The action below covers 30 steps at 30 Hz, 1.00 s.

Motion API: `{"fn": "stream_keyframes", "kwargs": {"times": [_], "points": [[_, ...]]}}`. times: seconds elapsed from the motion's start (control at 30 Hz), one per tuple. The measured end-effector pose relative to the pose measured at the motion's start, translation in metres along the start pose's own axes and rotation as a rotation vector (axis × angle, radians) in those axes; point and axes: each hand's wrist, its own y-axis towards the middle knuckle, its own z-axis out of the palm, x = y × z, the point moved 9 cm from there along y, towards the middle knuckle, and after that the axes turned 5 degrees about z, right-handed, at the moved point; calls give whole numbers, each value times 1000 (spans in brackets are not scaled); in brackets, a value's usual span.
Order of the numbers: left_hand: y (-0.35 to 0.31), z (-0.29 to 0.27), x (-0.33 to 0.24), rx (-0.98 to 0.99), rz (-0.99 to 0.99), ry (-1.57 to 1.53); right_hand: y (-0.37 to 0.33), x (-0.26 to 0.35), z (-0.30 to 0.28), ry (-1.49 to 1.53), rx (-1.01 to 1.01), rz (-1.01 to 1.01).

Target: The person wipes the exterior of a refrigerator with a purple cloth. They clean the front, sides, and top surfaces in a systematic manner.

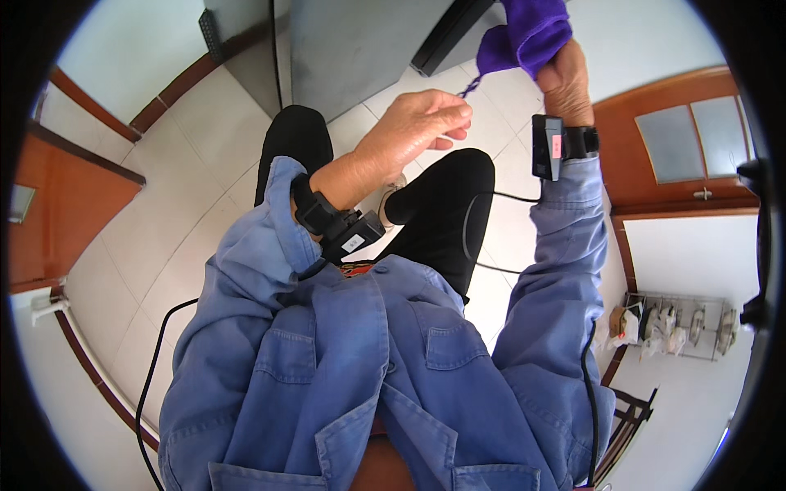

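A purple cloth [524, 41] hangs at the upper right, partly cut off by the edge of the picture. My right hand [566, 78] is raised under it, with the fingers mostly hidden behind the fabric and closed on it. From the cloth's lower left corner a thin, twisted purple strand runs down to my left hand [422, 123]. Thumb and forefinger of that hand are pinched together at the strand's end, while the other fingers curl loosely.
Ahead stands a large grey panel [336, 57] with a dark handle-like bar [450, 37]. Brown doors flank me, one at left [74, 204] and one at right [696, 147]. A wire rack [679, 327] with bagged items hangs on the right wall. Black cables trail from both wrist devices.
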Motion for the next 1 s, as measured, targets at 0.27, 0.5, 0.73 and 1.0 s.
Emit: {"fn": "stream_keyframes", "kwargs": {"times": [0.27,0.5,0.73,1.0], "points": [[24,-10,1,-145,106,-389,-66,-39,9,-454,4,-12],[25,-64,6,-383,175,-265,-87,-87,57,-401,240,82],[27,-83,-40,-569,358,-149,-67,-41,57,-371,350,9],[36,-68,-53,-542,317,-29,-80,-30,82,-281,465,-169]]}}
